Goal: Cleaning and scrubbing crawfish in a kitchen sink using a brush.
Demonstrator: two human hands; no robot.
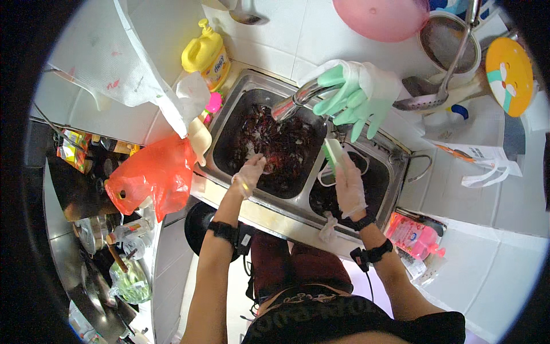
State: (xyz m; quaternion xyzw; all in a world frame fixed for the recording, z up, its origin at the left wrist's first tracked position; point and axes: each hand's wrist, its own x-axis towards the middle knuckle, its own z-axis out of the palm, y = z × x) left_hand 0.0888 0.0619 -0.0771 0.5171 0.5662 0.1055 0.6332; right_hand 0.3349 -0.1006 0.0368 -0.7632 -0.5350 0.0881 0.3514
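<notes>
My left hand (250, 173), in a thin clear glove, reaches over the near side of the left sink basin (223, 172). Its fingertips meet a heap of dark red crayfish (279, 146) in that basin; whether they grip one is hidden. Over the right basin (380, 189), my gloved right hand (350, 187) holds a scrubbing brush (334, 150) with a white back and green bristles. A white-rimmed container (326, 177) sits partly behind that hand, among dark contents that are hard to make out. The metal faucet (296, 103) points into the left basin.
Green-and-white rubber gloves (356, 96) hang over the faucet. Left of the sink are a yellow detergent bottle (208, 56) and a red plastic bag (154, 178). A crumpled clear glove or film (328, 228) lies on the front rim. A pink bottle (414, 236) lies at the right.
</notes>
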